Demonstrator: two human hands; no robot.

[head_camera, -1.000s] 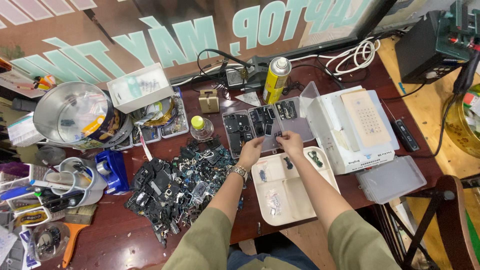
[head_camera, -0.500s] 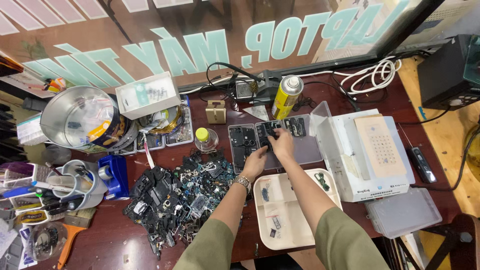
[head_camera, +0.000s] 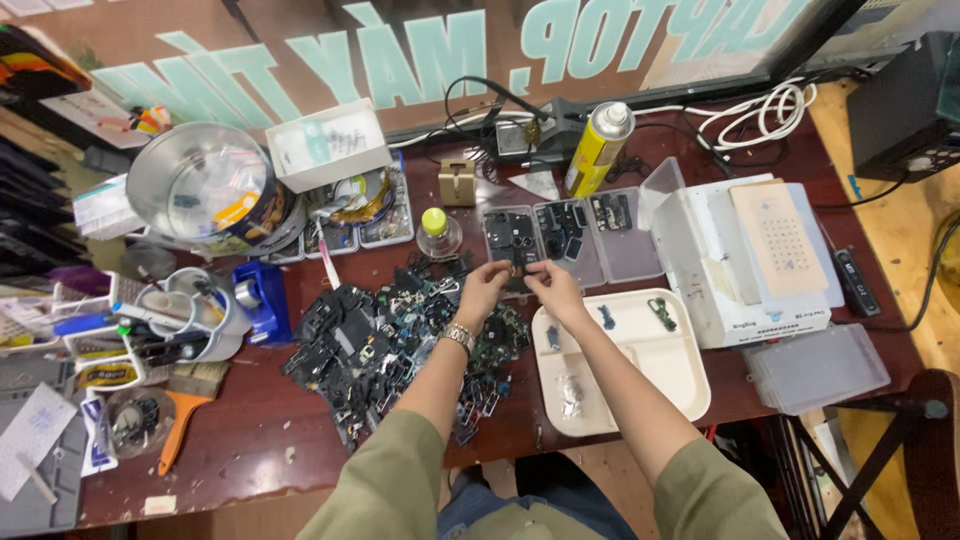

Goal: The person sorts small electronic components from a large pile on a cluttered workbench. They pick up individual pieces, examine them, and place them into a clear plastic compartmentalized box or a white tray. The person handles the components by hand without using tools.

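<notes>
My left hand (head_camera: 482,288) and my right hand (head_camera: 553,288) meet over the table just in front of a clear compartment box (head_camera: 572,232) that holds small dark parts. Both pinch a small dark part (head_camera: 519,274) between their fingertips. A metal watch sits on my left wrist. To the left lies a heap of black phone parts (head_camera: 385,340). Under my right forearm lies a cream divided tray (head_camera: 640,370) with a few small pieces in it.
A white box with a tan perforated pad (head_camera: 745,255) stands right, a clear lid (head_camera: 815,368) in front of it. A yellow spray can (head_camera: 598,148), a round metal tin (head_camera: 210,190), a blue tape dispenser (head_camera: 262,300) and cups of tools (head_camera: 185,320) crowd the back and left.
My hands pulled back from the compartment box toward me and now hold a small part between them. The view shifted slightly.
</notes>
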